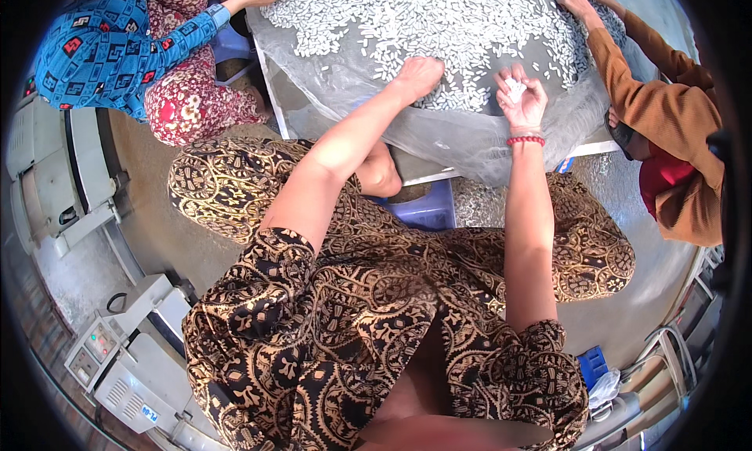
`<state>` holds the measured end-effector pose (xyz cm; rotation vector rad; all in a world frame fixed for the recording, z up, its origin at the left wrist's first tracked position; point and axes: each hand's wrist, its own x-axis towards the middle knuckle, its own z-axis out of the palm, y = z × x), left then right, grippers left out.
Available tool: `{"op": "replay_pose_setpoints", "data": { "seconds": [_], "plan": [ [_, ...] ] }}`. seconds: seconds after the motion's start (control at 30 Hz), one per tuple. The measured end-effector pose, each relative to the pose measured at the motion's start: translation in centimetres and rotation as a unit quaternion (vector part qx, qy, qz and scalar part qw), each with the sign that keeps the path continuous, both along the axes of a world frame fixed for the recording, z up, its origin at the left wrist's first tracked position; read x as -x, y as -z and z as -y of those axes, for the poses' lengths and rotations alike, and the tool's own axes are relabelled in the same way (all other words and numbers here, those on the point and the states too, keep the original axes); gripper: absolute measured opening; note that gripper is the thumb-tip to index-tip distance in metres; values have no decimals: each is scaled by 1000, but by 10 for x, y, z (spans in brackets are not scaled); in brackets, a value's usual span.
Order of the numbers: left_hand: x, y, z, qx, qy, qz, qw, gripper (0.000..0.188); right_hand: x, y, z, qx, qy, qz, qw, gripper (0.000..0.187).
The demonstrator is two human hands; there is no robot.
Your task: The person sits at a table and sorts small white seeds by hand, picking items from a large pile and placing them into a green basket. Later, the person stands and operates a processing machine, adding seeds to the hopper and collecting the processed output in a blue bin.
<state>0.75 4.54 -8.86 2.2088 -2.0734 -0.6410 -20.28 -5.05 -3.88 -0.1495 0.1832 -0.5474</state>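
A large heap of small white oblong pieces is spread over a low table covered with a clear plastic sheet. My left hand rests at the near edge of the heap, its fingers curled downward; whatever they pinch is hidden. To the right, my right hand is turned palm up just above the sheet. Its half-curled fingers hold a small cluster of white pieces in the palm. A red bead bracelet circles that wrist.
At the far left, a person in a blue patterned sleeve reaches to the heap. Brown sleeves come in from the right, hands among the pieces. A blue plastic stool stands below the table edge. Grey machines line the left side.
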Motion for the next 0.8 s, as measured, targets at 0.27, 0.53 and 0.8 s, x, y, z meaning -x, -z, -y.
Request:
{"op": "replay_pose_setpoints", "data": {
  "seconds": [0.27,0.53,0.8],
  "plan": [
    [-43,-44,-5,-108,-258,-650,707,21,-69,24,10,270,-102,-520,804,24],
    [-39,-67,4,-153,-177,-706,668,23,-73,53,-7,555,-89,-693,451,27],
    [-4,-5,-2,-254,-398,-664,579,12,-19,30,10,223,3,-557,800,33]
  ]
}}
